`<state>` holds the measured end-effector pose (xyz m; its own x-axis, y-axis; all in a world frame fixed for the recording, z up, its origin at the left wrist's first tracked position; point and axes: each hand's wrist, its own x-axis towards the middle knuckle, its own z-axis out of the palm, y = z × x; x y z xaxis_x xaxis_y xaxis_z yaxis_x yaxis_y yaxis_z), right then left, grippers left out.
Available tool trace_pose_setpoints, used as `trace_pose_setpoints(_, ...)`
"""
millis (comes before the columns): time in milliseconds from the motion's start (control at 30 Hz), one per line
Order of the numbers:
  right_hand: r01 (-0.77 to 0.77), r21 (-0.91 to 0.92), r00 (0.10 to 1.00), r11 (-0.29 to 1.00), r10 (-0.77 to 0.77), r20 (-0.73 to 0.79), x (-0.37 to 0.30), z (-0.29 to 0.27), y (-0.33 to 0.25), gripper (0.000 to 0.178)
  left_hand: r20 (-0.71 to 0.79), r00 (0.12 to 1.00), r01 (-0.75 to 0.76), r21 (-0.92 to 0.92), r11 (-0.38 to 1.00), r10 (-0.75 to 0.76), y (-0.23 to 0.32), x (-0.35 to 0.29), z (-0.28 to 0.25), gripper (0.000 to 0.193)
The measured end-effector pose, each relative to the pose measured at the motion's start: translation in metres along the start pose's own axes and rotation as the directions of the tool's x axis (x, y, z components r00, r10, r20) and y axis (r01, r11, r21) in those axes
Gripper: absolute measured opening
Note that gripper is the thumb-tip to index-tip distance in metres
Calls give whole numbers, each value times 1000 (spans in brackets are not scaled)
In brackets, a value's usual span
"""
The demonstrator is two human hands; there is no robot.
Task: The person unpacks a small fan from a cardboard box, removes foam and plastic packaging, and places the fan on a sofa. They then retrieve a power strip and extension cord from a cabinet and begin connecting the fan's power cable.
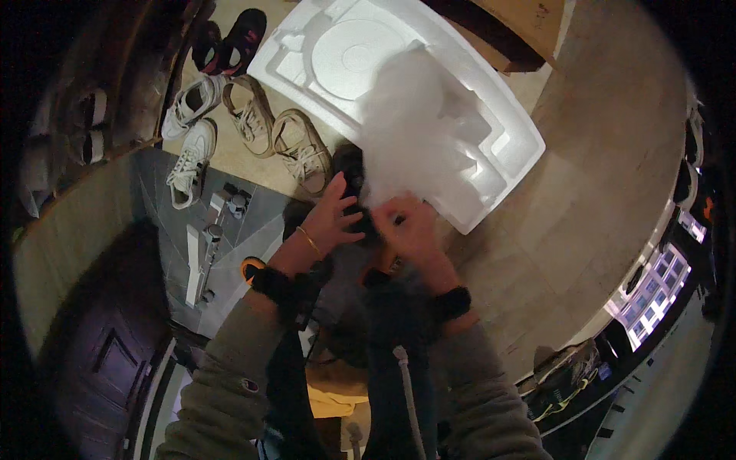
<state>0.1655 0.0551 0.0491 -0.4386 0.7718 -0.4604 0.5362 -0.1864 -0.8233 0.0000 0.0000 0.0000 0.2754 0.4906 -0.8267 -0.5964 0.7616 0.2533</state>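
Observation:
My right hand (412, 231) is closed in a pinch on the lower end of a crumpled, translucent white plastic bag (414, 130). The bag is blurred and rises over a white foam packing tray (287, 69) with moulded hollows. To the left, my left hand (328, 221) has its fingers spread and holds nothing. Just beyond its fingertips sits a black object (349, 165), partly hidden, whose kind I cannot make out. Both my forearms wear dark bands at the wrists.
Several pairs of shoes, including beige sneakers (301, 149) and white sneakers (192, 165), stand at the left. A metal wheeled frame (195, 261) lies on grey tiles. A cardboard box (529, 27) is at the far right, and a dark door (107, 345) at the lower left.

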Motion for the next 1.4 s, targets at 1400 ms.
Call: trace_pose_setpoints(1400, 268, -614, 962, 742, -170, 214, 33, -12, 90, 31, -469, 867, -354, -342, 870, 169, -2, -40, -120, 14)
